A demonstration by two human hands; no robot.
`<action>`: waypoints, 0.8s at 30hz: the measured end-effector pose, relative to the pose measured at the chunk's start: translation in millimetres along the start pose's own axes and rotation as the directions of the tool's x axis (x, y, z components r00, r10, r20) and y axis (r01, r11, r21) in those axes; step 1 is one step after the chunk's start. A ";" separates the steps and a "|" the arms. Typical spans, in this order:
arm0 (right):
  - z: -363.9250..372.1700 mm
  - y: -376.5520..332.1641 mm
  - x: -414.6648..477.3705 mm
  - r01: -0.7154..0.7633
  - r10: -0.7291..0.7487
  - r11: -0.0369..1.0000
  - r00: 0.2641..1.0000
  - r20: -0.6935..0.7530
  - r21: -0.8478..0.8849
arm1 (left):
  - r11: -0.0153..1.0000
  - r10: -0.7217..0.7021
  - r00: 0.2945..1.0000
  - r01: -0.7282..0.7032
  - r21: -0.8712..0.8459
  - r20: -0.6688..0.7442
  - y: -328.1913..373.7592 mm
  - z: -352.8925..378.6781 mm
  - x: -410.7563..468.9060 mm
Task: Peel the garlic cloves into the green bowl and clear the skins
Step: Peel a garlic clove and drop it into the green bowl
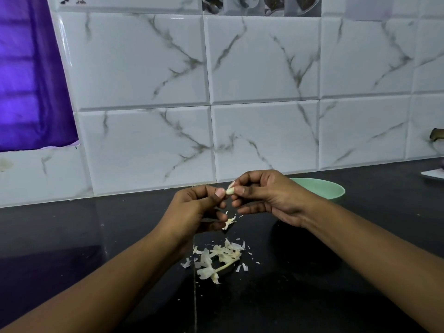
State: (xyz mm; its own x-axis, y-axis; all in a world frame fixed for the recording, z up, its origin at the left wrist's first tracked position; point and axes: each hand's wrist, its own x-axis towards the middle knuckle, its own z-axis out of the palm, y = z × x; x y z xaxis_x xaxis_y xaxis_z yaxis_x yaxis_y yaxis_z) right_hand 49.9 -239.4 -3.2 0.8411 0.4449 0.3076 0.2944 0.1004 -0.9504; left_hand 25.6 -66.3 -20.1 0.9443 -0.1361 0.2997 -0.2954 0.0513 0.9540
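A small pale garlic clove (230,191) is held above the black counter between both hands. My left hand (192,210) pinches its left end with thumb and fingertips. My right hand (266,195) pinches its right end, fingers curled. A loose strip of skin (229,222) hangs just below the hands. A pile of papery skins (217,259) with a stem lies on the counter beneath them. The green bowl (324,188) stands behind my right hand, partly hidden by it; its contents are out of sight.
The black counter (96,236) runs to a white marble-tiled wall (264,80). A purple curtain (31,75) hangs at the left. At the far right edge lie a white flat object (433,174) and a dark object (436,134) against the wall.
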 end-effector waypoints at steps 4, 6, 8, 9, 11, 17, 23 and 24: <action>0.7 2.5 0.6 0.326 -0.367 0.756 0.929 0.046 -0.568 | 0.996 -0.084 0.995 0.085 0.009 -0.057 -0.4 -1.9 2.2; 1.5 3.3 1.2 0.465 -0.519 0.534 0.840 0.160 -0.706 | 0.995 -0.103 0.993 0.103 -0.011 -0.061 -0.2 -3.1 2.6; 2.2 3.8 1.2 0.528 -0.578 0.437 0.785 0.222 -0.728 | 0.993 -0.119 0.991 0.117 -0.026 -0.056 0.4 -3.6 3.1; 1.7 4.5 1.8 0.532 -0.582 0.424 0.780 0.229 -0.733 | 0.992 -0.125 0.991 0.123 -0.030 -0.053 0.4 -3.3 3.3; 1.8 6.8 3.4 0.471 -0.540 0.507 0.826 0.160 -0.722 | 0.993 -0.116 0.992 0.115 -0.019 -0.056 0.2 -2.0 2.8; 9.2 7.1 2.2 0.002 -0.007 0.999 0.993 -0.115 -0.038 | 0.951 0.175 0.982 -0.148 0.272 -0.077 -5.2 -1.6 3.2; 8.6 1.0 0.9 -0.178 0.185 0.974 0.982 -0.039 0.138 | 0.694 0.463 0.886 -0.343 0.633 -0.027 -8.3 -2.6 1.6; 8.2 0.7 0.7 -0.194 0.201 0.969 0.979 -0.028 0.154 | 0.659 0.489 0.872 -0.358 0.661 -0.015 -8.7 -3.1 1.4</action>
State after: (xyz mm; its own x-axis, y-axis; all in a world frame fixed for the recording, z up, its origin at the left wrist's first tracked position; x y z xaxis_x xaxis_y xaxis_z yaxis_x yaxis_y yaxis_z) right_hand 47.0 -231.7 -4.1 0.8955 0.4307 0.1118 0.0522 0.1479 -0.9876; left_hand 29.9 -63.9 -28.0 0.6813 -0.0790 0.7277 -0.6289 -0.5718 0.5268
